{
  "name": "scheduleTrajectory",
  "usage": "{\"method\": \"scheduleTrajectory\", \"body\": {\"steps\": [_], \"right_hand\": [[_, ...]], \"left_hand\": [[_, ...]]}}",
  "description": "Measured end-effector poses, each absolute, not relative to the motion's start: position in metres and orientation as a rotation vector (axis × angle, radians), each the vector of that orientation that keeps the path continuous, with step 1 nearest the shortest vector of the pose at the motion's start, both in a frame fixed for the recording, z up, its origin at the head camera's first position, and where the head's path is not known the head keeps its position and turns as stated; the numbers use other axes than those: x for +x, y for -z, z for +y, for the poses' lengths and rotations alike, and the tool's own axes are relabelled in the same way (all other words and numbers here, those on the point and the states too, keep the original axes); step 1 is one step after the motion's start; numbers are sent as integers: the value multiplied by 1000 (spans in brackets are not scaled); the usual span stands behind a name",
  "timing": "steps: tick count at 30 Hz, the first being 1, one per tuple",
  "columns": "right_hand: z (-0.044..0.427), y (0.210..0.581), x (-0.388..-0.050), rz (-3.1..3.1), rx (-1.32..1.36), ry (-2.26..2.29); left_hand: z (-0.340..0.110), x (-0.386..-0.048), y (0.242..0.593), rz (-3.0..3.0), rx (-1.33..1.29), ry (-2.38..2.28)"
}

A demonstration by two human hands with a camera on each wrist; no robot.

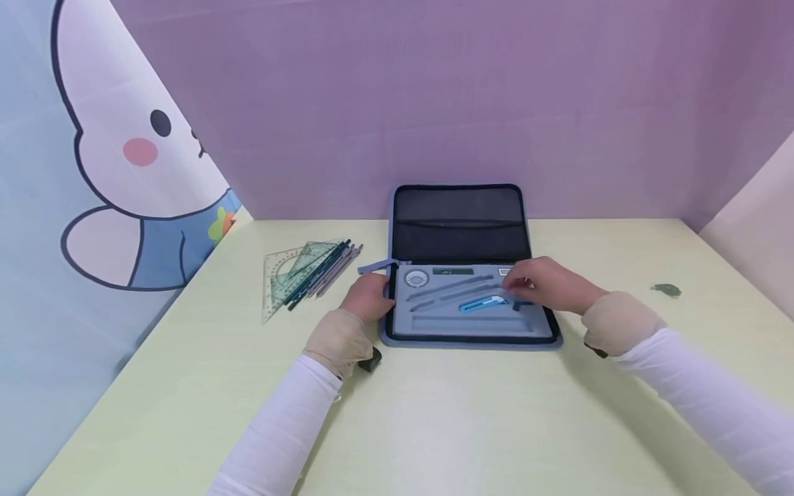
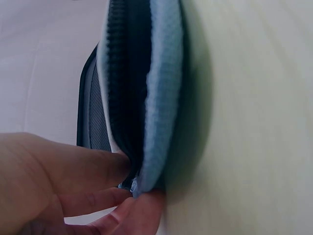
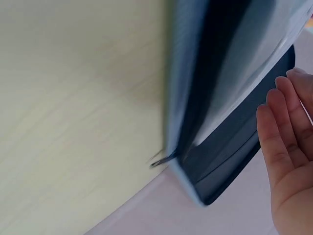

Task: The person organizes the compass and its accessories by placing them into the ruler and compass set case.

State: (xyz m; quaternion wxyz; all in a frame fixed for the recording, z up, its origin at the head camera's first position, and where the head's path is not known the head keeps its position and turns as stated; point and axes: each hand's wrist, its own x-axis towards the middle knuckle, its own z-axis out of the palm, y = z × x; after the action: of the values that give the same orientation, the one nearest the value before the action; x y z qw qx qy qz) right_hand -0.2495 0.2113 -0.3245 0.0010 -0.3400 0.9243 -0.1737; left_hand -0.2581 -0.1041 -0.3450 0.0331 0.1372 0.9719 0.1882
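- The zip case (image 1: 471,342) lies on the table (image 1: 471,427) between the two hands, its lid (image 1: 459,241) raised at the back; the grey tray (image 1: 446,329) fills its base.
- The left hand (image 1: 366,297) grips the case's left side towards the hinge; in the left wrist view, thumb and fingers pinch the rim from either side, near the zip's end.
- The right hand (image 1: 555,286) is over the tray's right part, fingers bent downward in the head view; the right wrist view shows fingers side by side, but their tips are partly cut off, so I cannot tell whether they pinch anything.
- The light-blue cutter (image 1: 482,304) lies aslant in the tray, just below and left of the right fingertips, well apart from the left hand; a round white disc (image 1: 416,278) sits at the tray's upper left, nearer the left hand.
- Left of the case, pencils (image 1: 322,274) lie over clear set squares (image 1: 268,289); a green leaf-shaped piece (image 1: 666,289) lies right of the right hand.
- Dark lettering runs along the cutter, too small to read; the set squares bear scale marks, their figures likewise illegible.
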Motion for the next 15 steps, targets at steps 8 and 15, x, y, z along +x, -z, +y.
{"method": "scheduleTrajectory", "body": {"steps": [8, 15], "right_hand": [[253, 320, -245, 3025, -942, 547], [302, 322, -250, 3087, -780, 480]], "left_hand": [[-104, -258, 345, 2989, 432, -600], [-104, -256, 343, 2997, 433, -591]]}}
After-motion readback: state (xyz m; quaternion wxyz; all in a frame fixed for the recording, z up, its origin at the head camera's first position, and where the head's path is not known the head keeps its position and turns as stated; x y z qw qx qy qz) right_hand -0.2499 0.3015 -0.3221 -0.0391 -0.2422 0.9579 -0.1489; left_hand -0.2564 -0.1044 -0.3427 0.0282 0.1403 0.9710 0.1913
